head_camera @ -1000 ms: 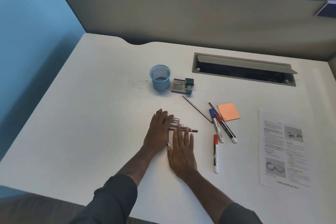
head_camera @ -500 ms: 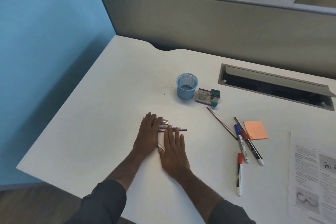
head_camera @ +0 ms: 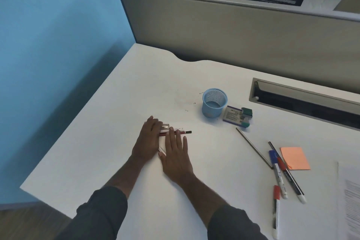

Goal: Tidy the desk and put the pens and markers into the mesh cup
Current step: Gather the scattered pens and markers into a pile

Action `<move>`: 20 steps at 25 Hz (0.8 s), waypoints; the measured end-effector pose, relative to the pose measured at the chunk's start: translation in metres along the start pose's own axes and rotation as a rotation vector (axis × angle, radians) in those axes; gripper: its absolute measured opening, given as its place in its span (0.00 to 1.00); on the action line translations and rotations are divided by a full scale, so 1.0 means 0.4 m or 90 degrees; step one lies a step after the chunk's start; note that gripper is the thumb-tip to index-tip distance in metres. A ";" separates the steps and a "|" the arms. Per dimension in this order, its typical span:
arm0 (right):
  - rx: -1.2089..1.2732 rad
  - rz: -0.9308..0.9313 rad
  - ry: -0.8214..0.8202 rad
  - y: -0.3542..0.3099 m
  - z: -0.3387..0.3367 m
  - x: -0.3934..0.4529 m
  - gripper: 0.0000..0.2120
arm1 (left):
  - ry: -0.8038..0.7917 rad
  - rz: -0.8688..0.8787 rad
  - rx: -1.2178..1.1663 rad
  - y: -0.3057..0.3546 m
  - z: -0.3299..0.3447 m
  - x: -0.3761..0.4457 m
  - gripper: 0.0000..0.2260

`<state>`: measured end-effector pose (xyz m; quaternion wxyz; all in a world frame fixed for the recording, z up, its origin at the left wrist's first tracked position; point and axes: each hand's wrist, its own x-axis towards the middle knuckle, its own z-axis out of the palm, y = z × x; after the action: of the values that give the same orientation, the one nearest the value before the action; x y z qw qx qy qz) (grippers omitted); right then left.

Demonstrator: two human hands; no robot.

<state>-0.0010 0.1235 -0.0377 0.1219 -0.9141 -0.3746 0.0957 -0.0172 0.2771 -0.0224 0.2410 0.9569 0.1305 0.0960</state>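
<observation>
Mesh cup (head_camera: 214, 103) on white desk (head_camera: 120, 115), grey partition (head_camera: 233, 31), blue wall (head_camera: 58, 35)

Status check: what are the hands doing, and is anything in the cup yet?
Left hand, right hand flat on pens. Cup looks empty. Markers loose.

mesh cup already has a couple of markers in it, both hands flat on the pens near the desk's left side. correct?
Not quite. The head view shows the mesh cup empty: you can see its bare bottom. The rest holds: the left hand and right hand lie flat on the pens near the desk's left side.
</observation>
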 end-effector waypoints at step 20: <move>-0.012 0.017 0.046 0.039 -0.096 -0.046 0.30 | 0.034 0.015 0.082 0.076 -0.033 -0.024 0.18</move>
<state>0.0069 0.0938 -0.0042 0.1250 -0.9231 -0.3586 0.0608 -0.0234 0.2541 0.0026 0.1743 0.9690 0.1314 0.1160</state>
